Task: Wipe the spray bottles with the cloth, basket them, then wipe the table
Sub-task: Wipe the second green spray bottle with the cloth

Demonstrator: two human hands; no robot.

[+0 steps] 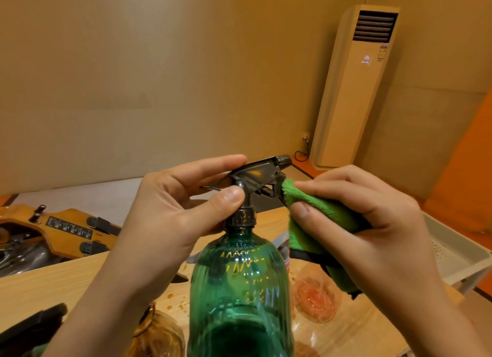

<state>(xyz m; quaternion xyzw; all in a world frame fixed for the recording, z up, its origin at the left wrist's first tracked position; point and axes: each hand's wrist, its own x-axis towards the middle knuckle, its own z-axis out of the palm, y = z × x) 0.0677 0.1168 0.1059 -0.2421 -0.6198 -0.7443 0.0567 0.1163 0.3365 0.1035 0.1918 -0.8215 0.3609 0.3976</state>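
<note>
A green see-through spray bottle with a black trigger head is lifted above the wooden table, close to the camera. My left hand pinches the bottle's neck and trigger head between thumb and fingers. My right hand grips a folded green cloth and presses its tip against the trigger under the nozzle. A pink see-through bottle lies on the table behind the green one, partly hidden. An amber bottle shows at the lower left.
A white plastic basket stands at the table's right end. A wooden machine with black clamps lies beyond the table's left side. Small orange spots mark the tabletop. A tall air conditioner stands in the far corner.
</note>
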